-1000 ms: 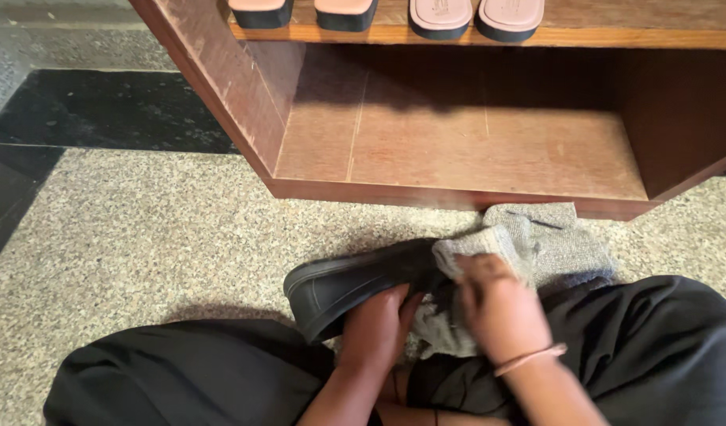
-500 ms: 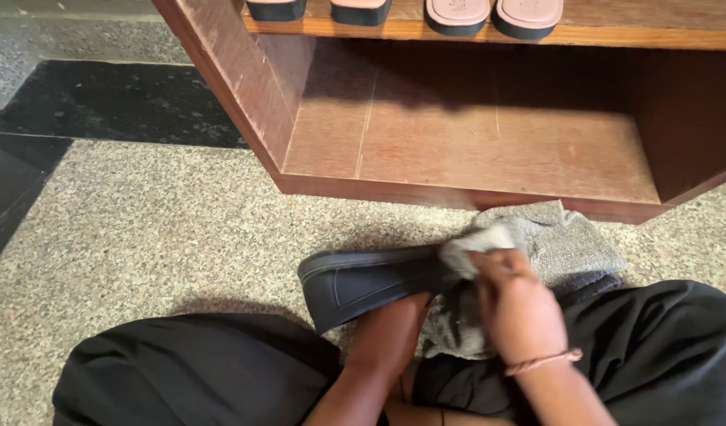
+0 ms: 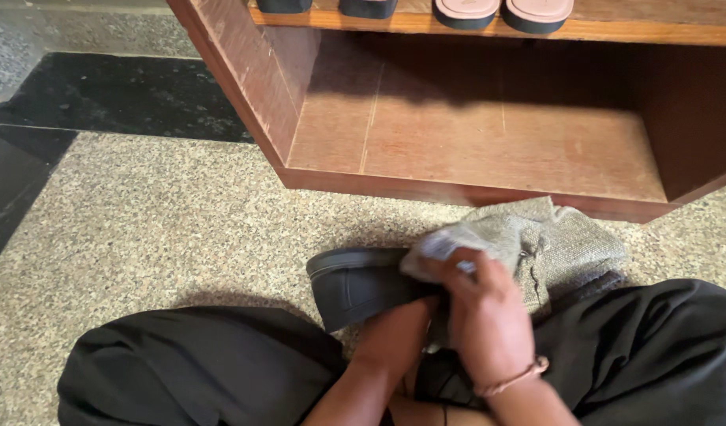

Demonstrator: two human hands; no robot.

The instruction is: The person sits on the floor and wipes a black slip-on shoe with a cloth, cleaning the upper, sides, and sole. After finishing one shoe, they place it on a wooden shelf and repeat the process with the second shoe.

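A black slip-on shoe (image 3: 357,284) lies on its side just above the floor, toe pointing left. My left hand (image 3: 394,335) grips it from underneath near the middle. My right hand (image 3: 477,312), with a thin cord bracelet at the wrist, presses a grey knitted cloth (image 3: 537,241) against the top of the shoe. The cloth covers the shoe's heel end and trails right onto the floor. I sit on the floor with black trousers (image 3: 197,367) spread on both sides.
A wooden shoe rack (image 3: 473,142) stands straight ahead, its bottom shelf bare. The shelf above holds two pairs of pink-soled sandals (image 3: 501,9). Speckled stone floor (image 3: 142,229) spreads left, with black tiles (image 3: 110,95) beyond.
My right hand has slid the grey cloth leftward along the shoe, covering more of it. The left hand keeps its hold beneath. The view has shifted slightly.
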